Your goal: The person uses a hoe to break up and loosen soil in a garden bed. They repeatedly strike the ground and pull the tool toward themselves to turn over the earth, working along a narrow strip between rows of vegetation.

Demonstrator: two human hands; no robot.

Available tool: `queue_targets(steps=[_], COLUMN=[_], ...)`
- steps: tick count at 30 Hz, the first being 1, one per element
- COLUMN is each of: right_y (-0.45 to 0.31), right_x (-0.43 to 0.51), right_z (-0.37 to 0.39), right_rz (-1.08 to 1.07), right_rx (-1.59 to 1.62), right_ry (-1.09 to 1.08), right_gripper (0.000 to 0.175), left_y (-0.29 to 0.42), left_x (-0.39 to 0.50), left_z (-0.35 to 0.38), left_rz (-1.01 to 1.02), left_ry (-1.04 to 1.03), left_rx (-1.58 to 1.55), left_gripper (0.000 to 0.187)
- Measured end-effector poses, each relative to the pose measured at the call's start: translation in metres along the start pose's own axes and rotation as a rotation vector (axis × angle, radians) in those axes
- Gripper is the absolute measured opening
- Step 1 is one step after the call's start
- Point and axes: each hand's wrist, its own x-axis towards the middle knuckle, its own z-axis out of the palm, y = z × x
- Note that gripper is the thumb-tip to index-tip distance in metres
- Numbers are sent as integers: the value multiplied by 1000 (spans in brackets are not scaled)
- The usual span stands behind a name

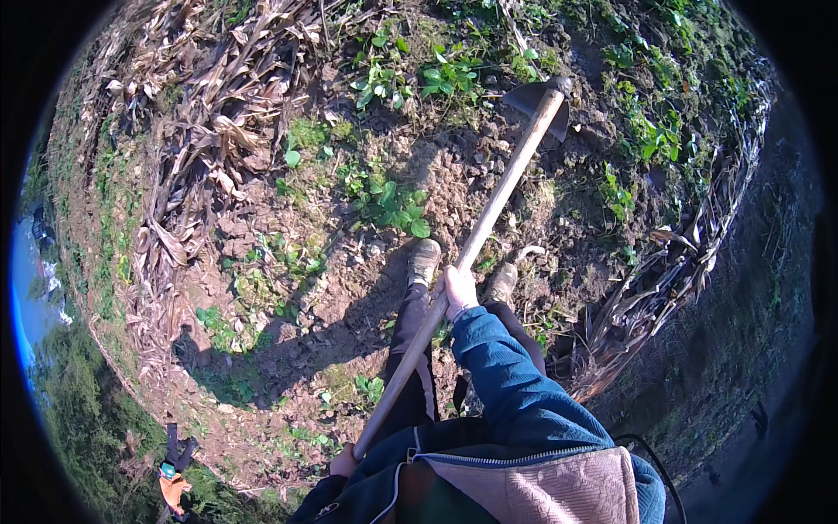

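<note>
A hoe with a long pale wooden handle (501, 200) slants across my body, from low left to upper right. My right hand (459, 288) wraps around the middle of the handle, just above my boots. Near my waist, my left hand (343, 461) grips the handle's rear end; part of this hand is hidden. The dark metal hoe blade (528, 98) is at the far end, over or against clods of soil; whether it touches them I cannot tell. My left boot (424, 261) and right boot (502, 281) stand on the ground below the handle.
Leafy green plants (395, 208) grow in front of my left boot. Dry stalks and husks (196, 150) lie in a long heap on the left, with another heap (645, 304) at right. A person in an orange top (173, 490) is far off at lower left.
</note>
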Motion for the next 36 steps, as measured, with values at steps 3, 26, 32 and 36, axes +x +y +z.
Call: queue_targets(steps=[3,26,32,36], right_y=[-27,-175,-241,-287], right_x=[26,-48,-61,-68], right_z=[9,-148,-252,-290], right_rz=[-149,-300,-231,-191], right_rx=[56,342,802,933], right_ry=[-11,437,290,173], right_gripper=[12,8,8,13], left_y=[20,234,404,469], left_x=[23,-126,-228,-278], left_z=[-3,-156,-142,-137], left_rz=[72,388,942,916], left_ry=[90,261,224,375], left_rx=[-42,493,217,-59], left_gripper=[35,47,55,28])
